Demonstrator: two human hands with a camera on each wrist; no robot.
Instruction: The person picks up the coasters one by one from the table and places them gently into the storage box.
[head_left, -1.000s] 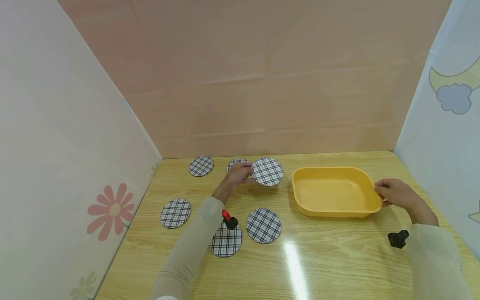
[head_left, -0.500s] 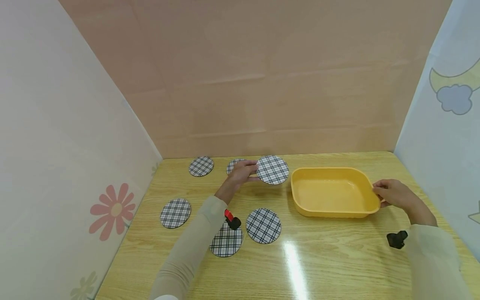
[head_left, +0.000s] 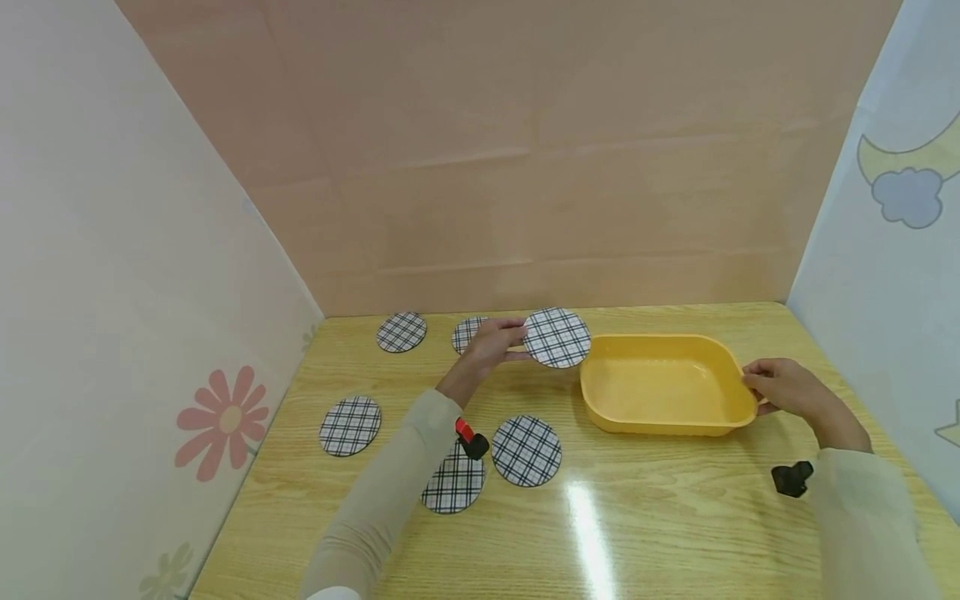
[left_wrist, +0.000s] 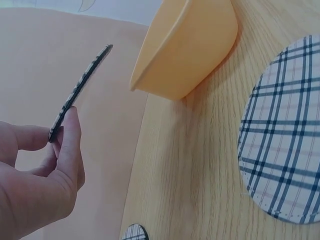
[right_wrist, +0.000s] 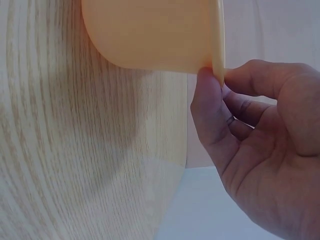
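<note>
A wooden table (head_left: 660,517) fills the lower half of the head view, boxed in by three walls: a pale wall with a pink flower (head_left: 222,422) at the left, a plain peach one at the back, and a light blue one with a moon and cloud at the right. Checked round mats lie flat on the left half of the table: one at the left (head_left: 349,425), two near the back wall (head_left: 401,332), and two lower in the middle (head_left: 527,450), one of them partly under the sleeve. Above these, near the centre of the frame, the left hand (head_left: 491,343) pinches one raised mat (head_left: 557,337) by its edge between thumb and curled fingers; the mat is off the table, just beside the left rim of the yellow tray (head_left: 666,385). The tray sits right of centre on the table. At its right end, the right hand (head_left: 787,389) grips the rim, thumb on one side and fingers on the other
</note>
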